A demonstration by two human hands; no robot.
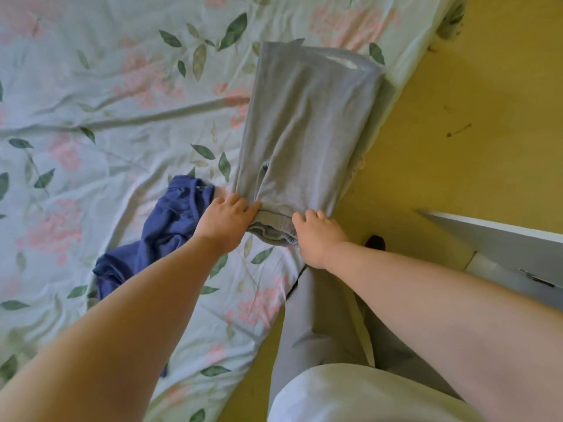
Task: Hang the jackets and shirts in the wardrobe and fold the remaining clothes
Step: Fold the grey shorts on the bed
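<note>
Gripping the gathered, elastic-looking end of the grey trousers point(304, 132), the left hand point(227, 220) and right hand point(316, 236) sit side by side, fingers point(307, 216) curled into the soft knit cloth. The trousers lie folded into a long, smooth strip along the edge of the bed point(91, 102), and their right side hangs just over that edge. The bed sheet is thin and creased, printed with pink blossoms and green leaves. One blue garment point(158, 233) lies crumpled in a heap beside the left wrist. That makes two garments on the bed, one grey and one blue. Yellow floor point(457, 117) on the right, and a white door point(502, 242) edge there too.
</note>
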